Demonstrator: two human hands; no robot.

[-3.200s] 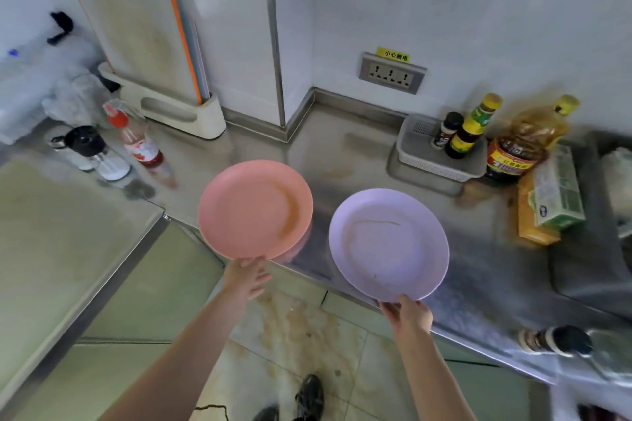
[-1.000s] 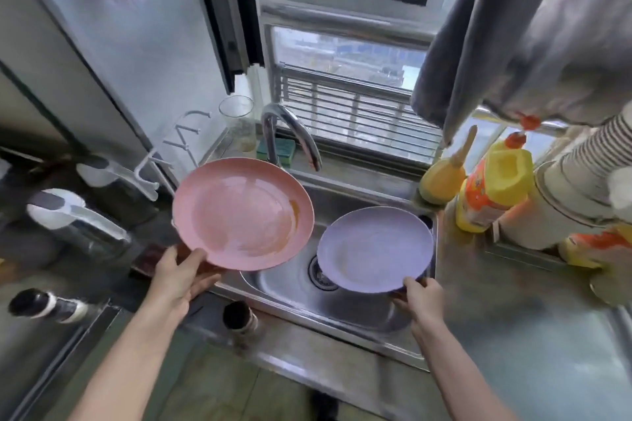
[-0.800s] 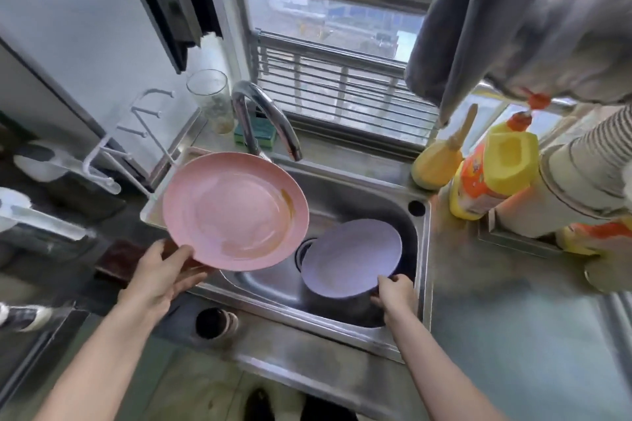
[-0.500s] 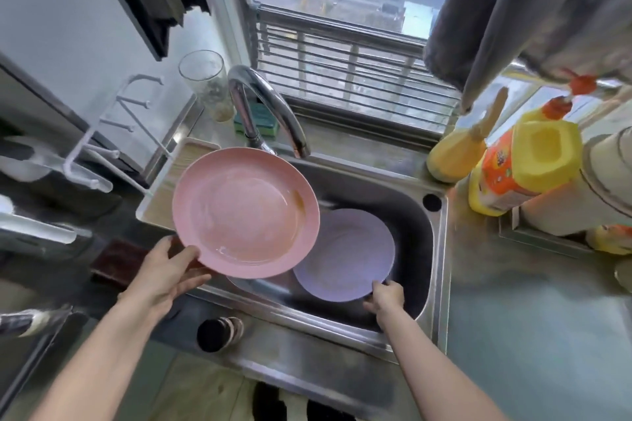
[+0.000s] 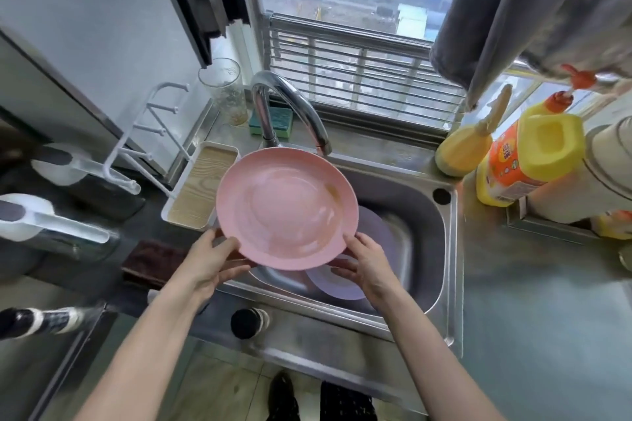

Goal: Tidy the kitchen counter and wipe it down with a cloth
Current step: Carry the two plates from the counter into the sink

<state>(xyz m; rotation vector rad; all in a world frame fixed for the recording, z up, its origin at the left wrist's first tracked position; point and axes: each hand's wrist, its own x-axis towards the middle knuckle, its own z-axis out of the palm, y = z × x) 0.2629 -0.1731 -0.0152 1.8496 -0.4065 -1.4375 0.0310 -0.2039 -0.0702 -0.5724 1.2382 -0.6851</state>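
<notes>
A pink plate point(image 5: 286, 208) with a brown smear near its right rim hangs over the steel sink point(image 5: 427, 215). My left hand point(image 5: 212, 258) grips its near-left rim. My right hand point(image 5: 367, 261) has its thumb on the near-right rim and its fingers under the plate. Beneath it, a purple plate point(image 5: 345, 284) lies in the sink basin, mostly hidden by the pink plate and my right hand. A dark brown cloth point(image 5: 154, 260) lies on the counter left of the sink.
The tap point(image 5: 290, 109) arches over the sink's back edge. Behind it stand a glass point(image 5: 224, 90) and a green sponge point(image 5: 272, 121). A white tray point(image 5: 200, 186) sits at the left; yellow bottles point(image 5: 523, 161) at the right. A small black-capped jar point(image 5: 246, 323) rests on the front ledge.
My right hand set the purple plate down in the sink, let go of it and came up to the pink plate's right rim. The pink plate moved right, over the basin.
</notes>
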